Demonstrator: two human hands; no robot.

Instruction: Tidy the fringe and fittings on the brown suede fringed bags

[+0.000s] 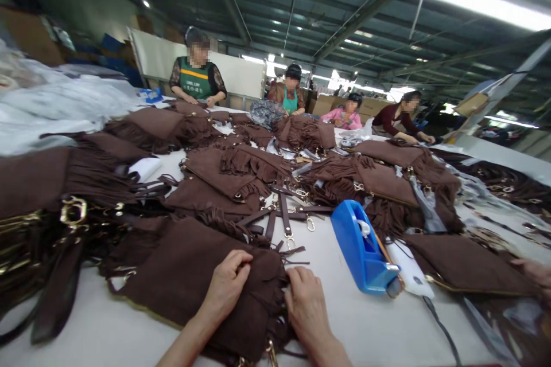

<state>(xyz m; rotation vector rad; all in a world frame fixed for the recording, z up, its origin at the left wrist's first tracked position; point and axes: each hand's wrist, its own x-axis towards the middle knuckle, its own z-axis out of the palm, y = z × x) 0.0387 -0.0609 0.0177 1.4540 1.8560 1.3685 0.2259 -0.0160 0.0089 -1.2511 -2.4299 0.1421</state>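
Observation:
A brown suede bag (185,275) with fringe lies flat on the white table (357,327) right in front of me. My left hand (226,287) rests on top of it, fingers curled and pinching the bag's fringed edge. My right hand (305,301) sits at the bag's right side, fingers bent down onto the fringe there. A gold clasp (271,351) hangs from the bag's near edge.
A blue tape dispenser (359,246) stands just right of my hands. Loose brown straps (282,215) lie beyond the bag. Several more brown fringed bags (232,175) cover the table. Several people (197,77) work at the far side. Another person's hand (536,275) shows at the right edge.

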